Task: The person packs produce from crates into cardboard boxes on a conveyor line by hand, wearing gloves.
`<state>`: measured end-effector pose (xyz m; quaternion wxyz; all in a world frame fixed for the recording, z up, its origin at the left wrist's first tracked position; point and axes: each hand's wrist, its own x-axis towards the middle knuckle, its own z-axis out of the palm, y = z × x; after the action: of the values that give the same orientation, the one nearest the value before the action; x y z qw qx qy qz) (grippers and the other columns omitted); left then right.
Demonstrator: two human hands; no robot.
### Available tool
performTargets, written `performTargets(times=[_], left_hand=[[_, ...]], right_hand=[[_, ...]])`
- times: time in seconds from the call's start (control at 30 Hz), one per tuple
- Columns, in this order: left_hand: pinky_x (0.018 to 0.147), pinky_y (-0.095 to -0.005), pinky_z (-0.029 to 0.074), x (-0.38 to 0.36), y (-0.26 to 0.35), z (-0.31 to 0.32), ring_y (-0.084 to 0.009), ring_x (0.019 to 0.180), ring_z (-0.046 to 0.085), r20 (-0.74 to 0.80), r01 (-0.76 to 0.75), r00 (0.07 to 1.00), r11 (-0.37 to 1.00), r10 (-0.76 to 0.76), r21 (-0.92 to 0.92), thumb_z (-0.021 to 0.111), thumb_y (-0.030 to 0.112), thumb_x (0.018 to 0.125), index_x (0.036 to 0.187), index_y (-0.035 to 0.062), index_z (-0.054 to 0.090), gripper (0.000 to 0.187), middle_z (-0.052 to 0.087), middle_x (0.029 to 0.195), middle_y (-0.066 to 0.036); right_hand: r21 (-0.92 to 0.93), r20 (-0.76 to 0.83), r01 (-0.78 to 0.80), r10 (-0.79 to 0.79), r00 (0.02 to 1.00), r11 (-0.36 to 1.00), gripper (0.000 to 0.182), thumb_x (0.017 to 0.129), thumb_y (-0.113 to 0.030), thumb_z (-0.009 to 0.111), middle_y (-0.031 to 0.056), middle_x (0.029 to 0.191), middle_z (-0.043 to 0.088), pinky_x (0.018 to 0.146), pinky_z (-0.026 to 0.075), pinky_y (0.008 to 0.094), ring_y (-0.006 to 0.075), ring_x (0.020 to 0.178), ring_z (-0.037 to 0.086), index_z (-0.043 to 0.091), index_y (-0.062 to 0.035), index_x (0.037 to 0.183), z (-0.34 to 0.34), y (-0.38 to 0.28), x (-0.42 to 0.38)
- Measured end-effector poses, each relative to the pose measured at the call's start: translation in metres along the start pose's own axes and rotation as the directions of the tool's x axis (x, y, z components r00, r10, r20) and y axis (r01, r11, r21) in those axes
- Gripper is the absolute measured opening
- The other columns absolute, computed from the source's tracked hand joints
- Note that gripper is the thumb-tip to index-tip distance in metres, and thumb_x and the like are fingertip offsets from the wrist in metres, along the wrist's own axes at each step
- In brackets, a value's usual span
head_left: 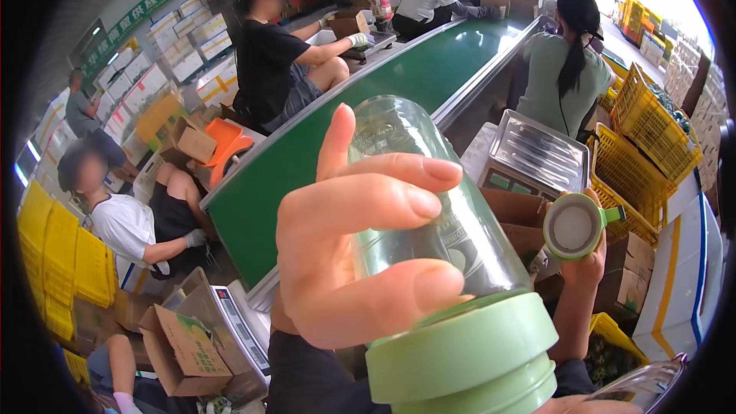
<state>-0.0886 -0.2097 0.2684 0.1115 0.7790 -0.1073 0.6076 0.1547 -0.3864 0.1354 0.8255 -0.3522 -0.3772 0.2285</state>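
My left hand [345, 238] is wrapped round a clear drinking bottle [483, 238] with a light green collar [468, 353]. The bottle is tilted, its base up and away from me and the collar end low and close to the camera. Its opening is out of sight. Farther right, my right hand [586, 264] holds the round green bottle lid [573, 226], whose pale inner face is turned toward me. A small tab sticks out from the lid's side. Behind the lid are an open carton and a metal-topped scale [539, 155].
A green conveyor belt [307, 153] runs away diagonally ahead. People sit along both sides, one in green [556, 80] and one in black [280, 54]. Yellow crates [655, 126] stand at right. Another scale [230, 314] and an open carton [184, 353] are at lower left.
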Motion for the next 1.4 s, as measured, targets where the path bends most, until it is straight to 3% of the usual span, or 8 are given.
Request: performTargets(times=[0.4,0.67,0.8,0.87,1.03,1.2,1.3,1.4], left_hand=[[0.107,-0.0533,0.031,0.01,0.0,0.011,-0.0327,0.085,0.061,-0.087,-0.163,0.983,0.986,0.164,0.014,0.08,0.02,0.066,0.119,0.0239,0.043,0.064,0.046,0.104,-0.015],[0.105,-0.0573,0.032,0.013,0.0,0.005,-0.0345,0.082,0.062,-0.014,-0.14,0.99,0.99,0.14,0.016,0.072,0.018,0.074,0.118,0.0207,0.043,0.053,0.047,0.103,-0.017],[0.103,-0.0573,0.034,0.013,0.0,0.0,-0.0356,0.08,0.063,0.086,-0.071,0.994,0.997,0.07,0.006,0.064,0.017,0.081,0.112,0.0143,0.043,0.037,0.048,0.102,-0.019],[0.104,-0.0548,0.033,0.008,0.0,0.004,-0.0342,0.085,0.063,0.07,0.038,0.997,0.995,-0.032,-0.095,0.069,0.015,0.076,0.107,0.0131,0.049,0.037,0.05,0.102,-0.017],[0.096,-0.0419,0.044,-0.023,-0.015,0.028,-0.0287,0.101,0.059,0.083,0.296,0.953,0.832,-0.292,-0.47,0.087,0.013,0.058,0.115,0.0026,0.053,0.068,0.05,0.111,-0.016],[0.087,-0.0345,0.046,-0.071,-0.042,0.041,-0.0226,0.1,0.058,0.336,0.578,0.808,0.761,-0.484,-0.294,0.085,0.016,0.054,0.119,0.0019,0.051,0.075,0.058,0.109,-0.011],[0.088,-0.0341,0.046,-0.102,-0.069,0.053,-0.0228,0.097,0.059,0.418,0.706,0.708,0.579,-0.569,-0.408,0.085,0.018,0.054,0.118,0.0021,0.053,0.073,0.061,0.104,-0.009],[0.086,-0.034,0.047,-0.122,-0.09,0.064,-0.0229,0.094,0.06,0.526,0.8,0.545,0.218,-0.653,-0.559,0.085,0.019,0.054,0.116,0.0026,0.054,0.071,0.061,0.103,-0.01]], right_hand=[[0.006,-0.029,0.004,-0.003,1.0,1.0,0.102,0.06,-0.036,0.085,0.0231,0.126,0.049,0.088,0.05,0.0409,0.035,0.111,0.055,0.032,0.0029,0.138,-0.02,-0.001,-0.01],[0.072,0.004,-0.039,0.039,0.999,0.997,0.106,0.058,-0.034,0.089,0.0191,0.127,0.05,0.098,0.046,0.0453,0.0313,0.114,0.054,0.031,0.0001,0.14,-0.016,-0.007,-0.009],[0.037,0.006,-0.03,0.03,1.0,0.999,0.109,0.057,-0.037,0.088,0.0192,0.128,0.049,0.099,0.045,0.0455,0.0305,0.115,0.054,0.029,-0.0007,0.14,-0.008,-0.01,-0.004],[0.012,0.021,-0.002,0.001,1.0,1.0,0.108,0.057,-0.038,0.088,0.0199,0.128,0.048,0.099,0.045,0.0452,0.0307,0.115,0.054,0.029,-0.001,0.14,0.005,-0.018,0.003],[-0.161,0.208,0.148,-0.113,0.971,0.976,0.097,0.059,-0.034,0.085,0.0209,0.13,0.046,0.097,0.046,0.0405,0.0283,0.116,0.053,0.034,-0.0016,0.135,0.047,-0.049,0.037],[-0.524,0.624,0.37,0.05,0.78,0.767,0.077,0.057,-0.02,0.077,0.0194,0.127,0.05,0.095,0.044,0.0379,0.0272,0.112,0.054,0.047,-0.0004,0.125,0.102,-0.058,0.087],[-0.522,0.84,0.601,0.242,0.486,0.605,0.062,0.057,-0.008,0.07,0.0165,0.122,0.054,0.095,0.043,0.038,0.0292,0.109,0.055,0.057,-0.002,0.118,0.127,-0.044,0.118],[-0.44,0.894,0.656,0.372,0.252,0.613,0.058,0.06,-0.002,0.066,0.0136,0.118,0.057,0.095,0.043,0.0386,0.0299,0.11,0.054,0.058,-0.0044,0.117,0.145,-0.016,0.142]])
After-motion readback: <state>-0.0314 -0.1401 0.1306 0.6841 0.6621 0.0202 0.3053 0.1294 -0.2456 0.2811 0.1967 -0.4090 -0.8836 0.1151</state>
